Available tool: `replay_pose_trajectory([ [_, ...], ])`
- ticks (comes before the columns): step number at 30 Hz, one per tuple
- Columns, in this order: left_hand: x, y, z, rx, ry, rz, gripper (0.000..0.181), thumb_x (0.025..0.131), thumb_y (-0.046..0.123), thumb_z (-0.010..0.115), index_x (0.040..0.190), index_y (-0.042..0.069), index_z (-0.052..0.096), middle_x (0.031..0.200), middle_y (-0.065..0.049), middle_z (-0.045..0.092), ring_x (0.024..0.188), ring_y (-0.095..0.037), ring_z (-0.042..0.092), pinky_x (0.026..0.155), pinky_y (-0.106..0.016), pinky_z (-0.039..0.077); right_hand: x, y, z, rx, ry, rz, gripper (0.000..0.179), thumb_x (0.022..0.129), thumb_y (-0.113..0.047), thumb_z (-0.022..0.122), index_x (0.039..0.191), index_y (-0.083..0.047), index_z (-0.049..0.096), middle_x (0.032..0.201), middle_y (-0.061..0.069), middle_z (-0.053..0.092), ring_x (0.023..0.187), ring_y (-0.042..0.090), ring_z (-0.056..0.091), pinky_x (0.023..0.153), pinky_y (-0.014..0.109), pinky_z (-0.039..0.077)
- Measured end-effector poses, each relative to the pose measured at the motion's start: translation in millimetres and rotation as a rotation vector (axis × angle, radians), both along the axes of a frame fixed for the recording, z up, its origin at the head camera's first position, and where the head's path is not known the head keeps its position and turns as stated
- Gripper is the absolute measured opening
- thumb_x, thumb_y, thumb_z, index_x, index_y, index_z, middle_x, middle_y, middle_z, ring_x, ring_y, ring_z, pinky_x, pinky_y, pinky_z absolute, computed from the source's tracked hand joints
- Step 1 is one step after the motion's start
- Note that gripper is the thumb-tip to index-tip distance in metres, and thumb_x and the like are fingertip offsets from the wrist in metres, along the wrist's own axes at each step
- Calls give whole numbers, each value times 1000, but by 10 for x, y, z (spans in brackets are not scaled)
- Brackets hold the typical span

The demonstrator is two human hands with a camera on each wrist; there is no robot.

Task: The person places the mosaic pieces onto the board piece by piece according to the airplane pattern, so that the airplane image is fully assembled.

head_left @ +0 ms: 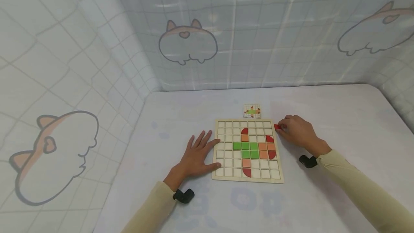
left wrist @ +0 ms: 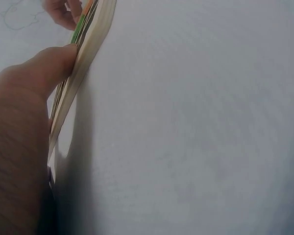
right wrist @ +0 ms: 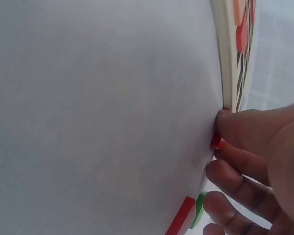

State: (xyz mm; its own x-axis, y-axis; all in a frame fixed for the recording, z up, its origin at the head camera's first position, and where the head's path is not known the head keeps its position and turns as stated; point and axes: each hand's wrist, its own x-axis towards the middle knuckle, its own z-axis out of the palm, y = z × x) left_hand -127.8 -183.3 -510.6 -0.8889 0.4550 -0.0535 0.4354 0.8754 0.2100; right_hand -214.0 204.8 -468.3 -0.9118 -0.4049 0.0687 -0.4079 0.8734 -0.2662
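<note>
A wooden grid board (head_left: 226, 173) lies on the table, with green and orange square tiles and red quarter-round tiles in several cells. My left hand (head_left: 195, 157) is spread along its left side, thumb and a fingertip touching the edge; in the left wrist view the thumb (left wrist: 56, 66) presses on the rim. Just off the board's right edge, my right hand (head_left: 297, 130) pinches a small red piece (head_left: 277, 127). Up close in the right wrist view, the red piece (right wrist: 217, 141) sits between thumb and fingers, beside the board's side (right wrist: 227, 63).
Behind the board lies a small pattern card (head_left: 252, 111) printed with a similar coloured figure. Near my right fingers, the right wrist view shows another red piece (right wrist: 181, 216) and a green piece (right wrist: 199, 210) on the table. Patterned cloth walls (head_left: 252, 46) surround the table.
</note>
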Motion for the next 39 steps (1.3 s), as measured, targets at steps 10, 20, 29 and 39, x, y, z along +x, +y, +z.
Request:
replay_pose_trajectory([
  [10,3,-23,-20,1,20,-1,85,84,80,39,155,35,26,165,0,2,150,-24,-2,115,-56,1,-28,0,4,-175,-115,-77,13,86,-17,74,91,-6,70,83,2,68,72,21,53,61,35,43],
  [20,-5,-28,-42,23,49,-11,84,85,78,41,155,34,27,165,-2,6,150,-25,0,114,-58,4,-48,-272,127,-179,-60,-26,9,87,-8,74,94,-4,74,86,4,67,74,22,59,61,37,48],
  [29,0,-10,-13,36,27,-5,84,85,77,43,155,33,28,165,-2,6,150,-25,0,114,-57,2,-91,-701,158,-337,-110,134,10,88,-1,72,98,-2,74,91,5,70,82,21,64,72,39,54],
  [39,-7,-19,-25,21,29,-14,84,86,78,40,155,34,26,165,-2,5,150,-25,0,114,-57,3,-79,-1142,149,-405,-257,456,11,90,-1,70,98,-5,75,95,3,70,80,12,63,70,29,53],
])
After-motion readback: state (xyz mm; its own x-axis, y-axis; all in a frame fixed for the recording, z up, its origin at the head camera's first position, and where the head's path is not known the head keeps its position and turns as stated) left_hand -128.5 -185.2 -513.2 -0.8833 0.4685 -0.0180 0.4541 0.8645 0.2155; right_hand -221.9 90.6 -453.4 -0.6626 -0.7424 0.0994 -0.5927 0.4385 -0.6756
